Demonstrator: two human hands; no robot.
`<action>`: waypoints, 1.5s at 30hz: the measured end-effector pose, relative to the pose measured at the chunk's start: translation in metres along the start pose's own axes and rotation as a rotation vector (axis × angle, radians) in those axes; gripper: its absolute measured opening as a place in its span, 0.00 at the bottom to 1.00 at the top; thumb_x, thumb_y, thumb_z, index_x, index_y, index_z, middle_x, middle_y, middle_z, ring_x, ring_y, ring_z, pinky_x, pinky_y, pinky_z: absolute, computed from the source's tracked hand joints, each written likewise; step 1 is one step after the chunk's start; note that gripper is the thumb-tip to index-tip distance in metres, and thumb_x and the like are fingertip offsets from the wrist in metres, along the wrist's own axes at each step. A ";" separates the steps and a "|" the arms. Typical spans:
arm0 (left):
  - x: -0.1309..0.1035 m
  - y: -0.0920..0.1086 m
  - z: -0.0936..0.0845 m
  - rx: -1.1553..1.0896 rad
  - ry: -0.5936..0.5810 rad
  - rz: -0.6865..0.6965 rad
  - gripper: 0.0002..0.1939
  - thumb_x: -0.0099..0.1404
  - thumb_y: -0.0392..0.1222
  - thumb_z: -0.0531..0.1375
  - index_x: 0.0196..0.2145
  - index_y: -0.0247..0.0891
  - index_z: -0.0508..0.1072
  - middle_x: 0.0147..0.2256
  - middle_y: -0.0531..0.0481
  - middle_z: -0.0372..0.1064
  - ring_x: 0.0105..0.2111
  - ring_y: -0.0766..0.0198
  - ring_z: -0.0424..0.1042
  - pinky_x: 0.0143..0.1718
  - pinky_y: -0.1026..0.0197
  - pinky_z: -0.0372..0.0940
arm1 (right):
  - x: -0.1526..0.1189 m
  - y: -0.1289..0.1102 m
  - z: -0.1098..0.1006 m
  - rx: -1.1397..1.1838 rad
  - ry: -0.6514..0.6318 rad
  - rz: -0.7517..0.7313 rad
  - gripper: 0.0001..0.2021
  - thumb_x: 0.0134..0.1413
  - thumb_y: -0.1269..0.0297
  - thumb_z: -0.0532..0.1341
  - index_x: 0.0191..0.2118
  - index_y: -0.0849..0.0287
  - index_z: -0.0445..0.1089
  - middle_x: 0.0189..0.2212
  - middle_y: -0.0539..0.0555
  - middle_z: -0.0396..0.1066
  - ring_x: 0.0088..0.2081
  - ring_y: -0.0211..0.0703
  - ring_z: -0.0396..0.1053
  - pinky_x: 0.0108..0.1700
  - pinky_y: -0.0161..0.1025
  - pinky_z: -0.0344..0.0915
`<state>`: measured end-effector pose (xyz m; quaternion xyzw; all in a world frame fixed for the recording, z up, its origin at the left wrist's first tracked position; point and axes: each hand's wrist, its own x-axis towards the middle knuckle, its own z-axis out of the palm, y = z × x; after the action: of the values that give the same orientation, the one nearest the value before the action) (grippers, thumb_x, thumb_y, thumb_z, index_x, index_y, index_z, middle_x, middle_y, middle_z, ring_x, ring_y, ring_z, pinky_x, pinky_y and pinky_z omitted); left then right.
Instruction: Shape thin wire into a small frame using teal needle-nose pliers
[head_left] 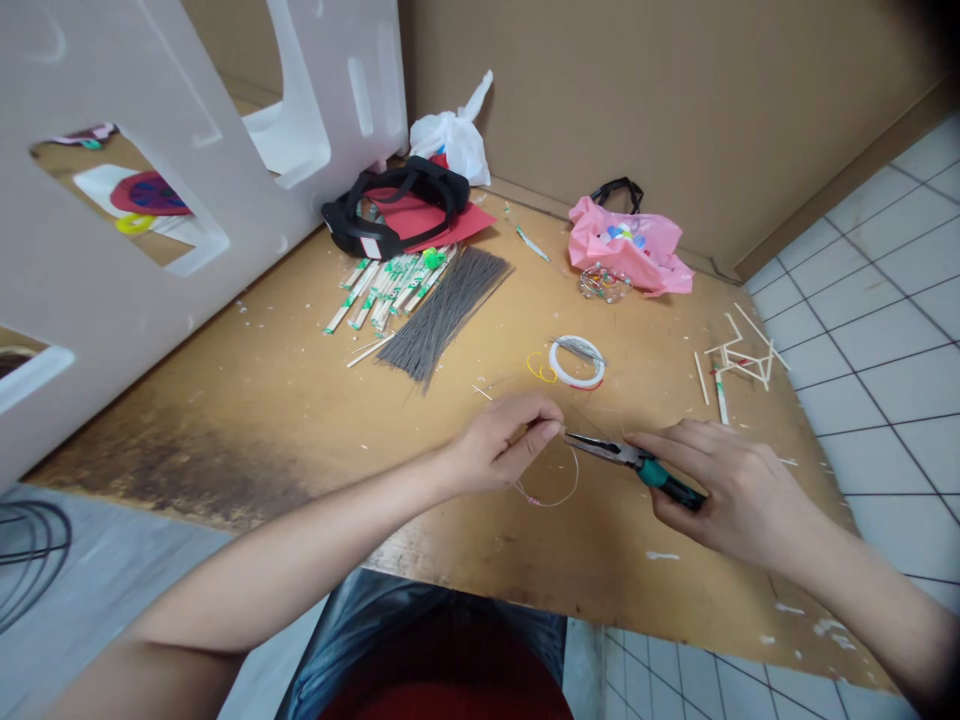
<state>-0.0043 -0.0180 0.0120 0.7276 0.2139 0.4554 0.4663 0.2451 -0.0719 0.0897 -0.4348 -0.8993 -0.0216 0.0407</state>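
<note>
Tabletop (289, 385): illegible wrapper print (380, 290); left hand (506, 442) tight on loop (555, 505), right hand (739, 490) around pliers (652, 472).

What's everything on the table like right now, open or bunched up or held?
Left hand, pinching the thin loop
Right hand, wrapped around pliers
Pliers, held, tips by the left fingertips
Pink bag, open
White bag, top bunched up
Grey wires, lying bunched
Wrapped sticks, piled up
White ring, lying flat
</note>
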 end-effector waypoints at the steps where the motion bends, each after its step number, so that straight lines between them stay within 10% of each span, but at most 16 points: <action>1: 0.000 0.000 0.000 -0.005 -0.001 0.003 0.10 0.68 0.40 0.49 0.31 0.38 0.65 0.23 0.53 0.59 0.25 0.67 0.59 0.30 0.64 0.56 | 0.000 0.000 0.000 0.004 0.001 -0.002 0.21 0.46 0.71 0.58 0.49 0.58 0.67 0.37 0.55 0.74 0.35 0.45 0.71 0.36 0.42 0.67; 19: -0.001 -0.003 0.001 -0.014 0.029 0.138 0.07 0.68 0.36 0.50 0.32 0.37 0.64 0.23 0.55 0.58 0.24 0.70 0.59 0.29 0.66 0.57 | -0.003 -0.005 0.007 0.131 -0.021 0.044 0.21 0.46 0.71 0.56 0.49 0.59 0.68 0.37 0.57 0.75 0.33 0.44 0.73 0.33 0.40 0.68; 37: -0.003 -0.010 0.008 -0.183 0.091 -0.058 0.09 0.69 0.43 0.50 0.34 0.37 0.64 0.23 0.56 0.56 0.22 0.71 0.57 0.26 0.66 0.56 | 0.005 -0.012 0.001 0.512 -0.244 0.358 0.18 0.44 0.74 0.56 0.43 0.57 0.71 0.34 0.51 0.75 0.31 0.39 0.71 0.34 0.35 0.67; 45: -0.004 -0.011 0.008 -0.099 0.126 0.080 0.07 0.69 0.40 0.49 0.35 0.37 0.63 0.26 0.54 0.61 0.26 0.70 0.62 0.29 0.66 0.60 | 0.002 -0.016 0.008 0.687 -0.159 0.567 0.20 0.42 0.69 0.59 0.45 0.58 0.72 0.29 0.51 0.74 0.29 0.41 0.70 0.33 0.37 0.66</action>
<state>0.0018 -0.0194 -0.0005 0.6816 0.1904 0.5286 0.4689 0.2312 -0.0800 0.0820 -0.6254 -0.7001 0.3237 0.1177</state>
